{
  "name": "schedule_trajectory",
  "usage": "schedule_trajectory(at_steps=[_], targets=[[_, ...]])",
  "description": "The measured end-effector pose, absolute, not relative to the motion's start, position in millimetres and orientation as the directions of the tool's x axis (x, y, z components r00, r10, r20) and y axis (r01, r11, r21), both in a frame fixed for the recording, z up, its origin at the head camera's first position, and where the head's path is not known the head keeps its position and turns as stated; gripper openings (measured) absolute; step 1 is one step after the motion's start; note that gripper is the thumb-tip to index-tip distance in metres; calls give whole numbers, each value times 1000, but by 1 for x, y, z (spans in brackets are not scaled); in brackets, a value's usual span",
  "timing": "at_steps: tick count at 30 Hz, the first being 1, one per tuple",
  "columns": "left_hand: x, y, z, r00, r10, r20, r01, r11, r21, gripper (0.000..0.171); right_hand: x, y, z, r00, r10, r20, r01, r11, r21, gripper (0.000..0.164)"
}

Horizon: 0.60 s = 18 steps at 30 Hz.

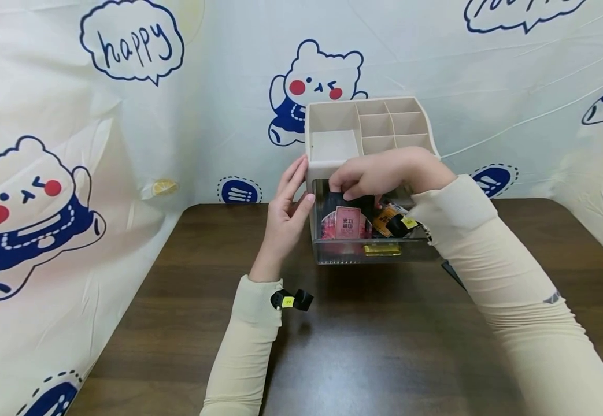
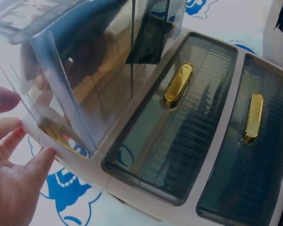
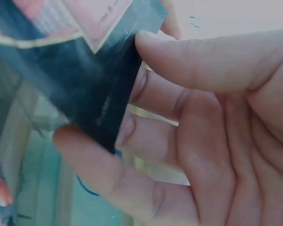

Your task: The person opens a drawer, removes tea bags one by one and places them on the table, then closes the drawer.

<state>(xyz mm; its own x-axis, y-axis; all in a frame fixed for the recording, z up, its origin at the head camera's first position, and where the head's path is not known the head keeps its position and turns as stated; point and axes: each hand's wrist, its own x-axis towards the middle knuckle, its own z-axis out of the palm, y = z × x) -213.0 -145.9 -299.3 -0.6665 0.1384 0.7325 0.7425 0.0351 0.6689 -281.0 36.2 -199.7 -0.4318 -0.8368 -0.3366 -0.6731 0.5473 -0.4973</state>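
Observation:
A cream desk organizer stands at the back of the table, its clear top drawer pulled out. Inside the drawer a black packet with a pink label leans upright. My right hand reaches in from above and pinches the packet's upper edge; in the right wrist view thumb and fingers hold the black packet at its edge. My left hand rests along the organizer's left side with fingers extended; in the left wrist view the fingertips touch near the drawer's corner.
An orange packet lies in the drawer to the right of the black one. Two closed lower drawers with gold handles show in the left wrist view. Small open compartments top the organizer. A printed curtain hangs behind the table.

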Motion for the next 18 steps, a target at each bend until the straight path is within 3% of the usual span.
schedule_trajectory(at_steps=[6, 11, 18], targets=[[-211, -147, -301, -673, 139, 726, 737, 50, 674, 50, -280, 47, -191, -423, -883, -204, -703, 462, -541, 8], [-212, -147, -301, -665, 143, 733, 744, 42, 667, 50, -280, 63, -180, -469, -880, -70, -720, 427, -547, 11], [-221, -149, -307, -654, 142, 743, 752, 18, 659, 51, -275, 102, -161, -670, -741, -52, -562, 552, -615, 16]])
